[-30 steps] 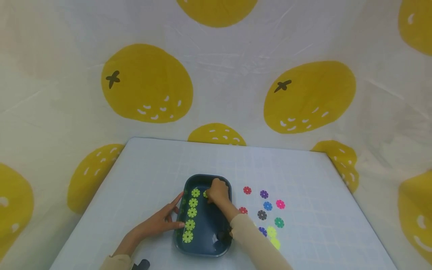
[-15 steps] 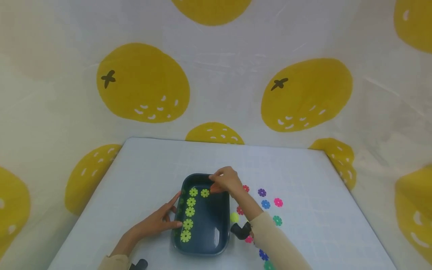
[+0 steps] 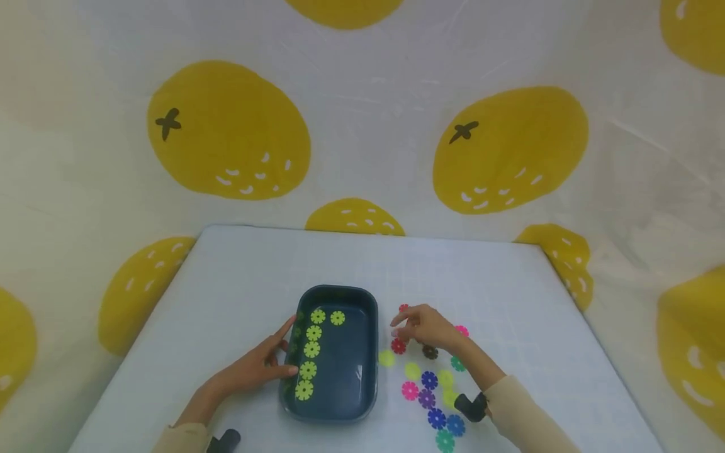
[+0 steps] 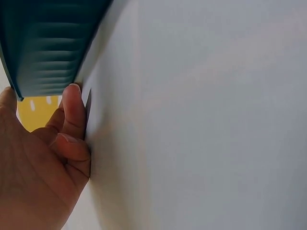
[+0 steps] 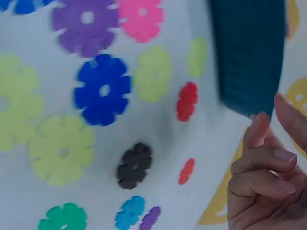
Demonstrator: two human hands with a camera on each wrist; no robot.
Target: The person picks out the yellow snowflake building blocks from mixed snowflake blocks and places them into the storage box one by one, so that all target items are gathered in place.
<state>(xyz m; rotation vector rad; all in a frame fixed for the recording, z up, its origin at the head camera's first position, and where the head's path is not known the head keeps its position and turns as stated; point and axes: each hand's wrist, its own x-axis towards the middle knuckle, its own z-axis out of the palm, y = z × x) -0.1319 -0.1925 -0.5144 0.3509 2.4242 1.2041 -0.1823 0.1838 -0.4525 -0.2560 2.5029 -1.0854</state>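
A dark blue-green tray [image 3: 347,371] lies on the white table. Several yellow-green notched discs [image 3: 312,349] form a column along its left side, with one more disc [image 3: 337,318] right of the column's far end. My left hand [image 3: 255,366] touches the tray's left side with index finger and thumb spread apart; the left wrist view shows other fingers bent beside the tray wall [image 4: 53,52]. Right of the tray, my right hand [image 3: 427,328] hovers over loose discs, fingers loosely bent and holding nothing. A red disc [image 3: 398,346] is just below its fingertips.
Loose notched discs lie right of the tray: a black one [image 5: 135,166], a pink one [image 3: 410,390], a dark blue one [image 5: 102,90], a green one [image 3: 445,440] and several others. Behind the table hangs a cloth [image 3: 368,126] printed with yellow fruit.
My right hand has let go of a yellow-green disc inside the tray, right of the column's far end, and moved out rightward over the loose discs. My left hand stays at the tray.
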